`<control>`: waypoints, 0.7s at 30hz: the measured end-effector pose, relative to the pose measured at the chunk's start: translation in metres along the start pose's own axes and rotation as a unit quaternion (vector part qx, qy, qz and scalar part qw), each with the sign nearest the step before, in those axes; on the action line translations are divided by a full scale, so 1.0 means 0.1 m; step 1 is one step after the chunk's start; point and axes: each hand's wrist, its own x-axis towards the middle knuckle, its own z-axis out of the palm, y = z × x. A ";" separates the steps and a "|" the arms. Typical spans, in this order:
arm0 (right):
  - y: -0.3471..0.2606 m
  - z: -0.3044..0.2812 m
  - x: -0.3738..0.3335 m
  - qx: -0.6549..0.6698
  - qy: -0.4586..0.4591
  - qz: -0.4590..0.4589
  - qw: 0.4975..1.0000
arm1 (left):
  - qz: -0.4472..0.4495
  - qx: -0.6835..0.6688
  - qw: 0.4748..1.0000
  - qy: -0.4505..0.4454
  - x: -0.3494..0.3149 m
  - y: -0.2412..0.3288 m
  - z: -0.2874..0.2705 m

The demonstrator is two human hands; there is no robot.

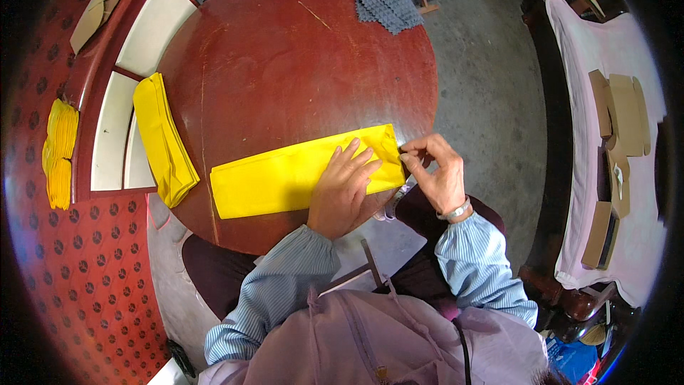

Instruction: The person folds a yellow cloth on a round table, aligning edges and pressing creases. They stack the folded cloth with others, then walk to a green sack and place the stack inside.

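A long, smooth strip of folded yellow cloth [263,185] lies slightly aslant near the close edge of a round, reddish-brown table [285,50], whose glossy surface shows thin scratches. The person's left hand [343,189] rests flat on the cloth, fingers lightly spread. At the cloth's creased right end, the thumb and forefinger of the right hand [440,173] narrow almost together; whether they pinch the edge cannot be told. Both arms wear finely striped, gathered blue-and-white sleeves [285,274]. A second folded yellow bundle [162,139] curves along the table's left rim; a bumpy-textured grey cloth [390,11] drapes the far right edge.
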 end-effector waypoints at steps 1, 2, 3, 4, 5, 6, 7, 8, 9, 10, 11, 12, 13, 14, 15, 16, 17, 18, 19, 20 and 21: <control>0.02 0.01 0.06 0.003 -0.011 0.000 1.000 | 0.004 0.001 1.000 -0.007 0.00 -0.01 0.00; 0.04 0.03 0.11 0.015 -0.020 -0.003 1.000 | 0.005 -0.003 1.000 -0.010 0.00 -0.02 -0.01; 0.05 0.05 0.15 -0.003 -0.031 -0.010 0.999 | 0.010 -0.006 1.000 -0.012 0.00 -0.03 -0.01; 0.05 0.06 0.18 -0.013 -0.038 -0.013 0.999 | 0.015 -0.012 1.000 -0.009 0.00 -0.04 -0.01; 0.06 0.06 0.20 -0.015 -0.046 -0.017 0.999 | 0.021 -0.015 1.000 -0.006 0.00 -0.05 -0.01; 0.06 0.06 0.20 -0.012 -0.060 -0.009 0.998 | 0.026 -0.020 0.999 0.001 -0.01 -0.05 0.00; 0.05 0.05 0.20 -0.015 -0.063 -0.019 0.998 | 0.031 -0.024 0.999 0.009 -0.01 -0.05 0.00; 0.05 0.03 0.19 -0.012 -0.071 -0.018 0.997 | 0.031 -0.026 0.999 0.005 -0.02 -0.04 0.00; 0.04 0.02 0.18 -0.006 -0.079 -0.013 0.997 | 0.031 -0.028 0.999 0.002 -0.02 -0.04 -0.01; 0.04 0.01 0.18 -0.012 -0.079 -0.029 0.996 | 0.032 -0.031 0.999 0.002 -0.02 -0.03 -0.01; 0.03 0.01 0.18 -0.016 -0.078 -0.042 0.996 | 0.033 -0.026 0.999 0.001 -0.02 -0.02 -0.01; 0.03 0.01 0.19 -0.019 -0.076 -0.054 0.995 | 0.035 -0.022 0.999 0.004 -0.02 -0.02 0.00; 0.03 0.03 0.20 -0.044 -0.072 -0.074 0.994 | 0.038 -0.022 0.999 0.010 -0.02 -0.01 0.00; 0.03 0.04 0.21 -0.069 -0.066 -0.095 0.991 | 0.041 -0.017 0.999 0.010 -0.02 -0.01 0.00; 0.03 0.05 0.23 -0.087 -0.064 -0.111 0.988 | 0.044 -0.014 0.999 0.013 -0.02 -0.01 0.00; 0.03 0.06 0.24 -0.110 -0.059 -0.124 0.984 | 0.047 -0.011 0.999 0.016 -0.03 -0.01 0.01; 0.03 0.06 0.25 -0.125 -0.057 -0.131 0.982 | 0.047 -0.009 0.999 0.015 -0.03 -0.01 0.01; 0.03 0.06 0.26 -0.140 -0.055 -0.138 0.979 | 0.048 -0.007 0.999 0.015 -0.03 -0.01 0.01; 0.03 0.07 0.27 -0.147 -0.050 -0.144 0.977 | 0.048 -0.005 0.999 0.013 -0.04 -0.02 0.01; 0.03 0.07 0.28 -0.154 -0.045 -0.149 0.976 | 0.046 0.001 0.999 0.005 -0.04 -0.02 0.01; 0.03 0.07 0.28 -0.162 -0.040 -0.154 0.974 | 0.044 0.007 0.999 -0.003 -0.04 -0.03 0.01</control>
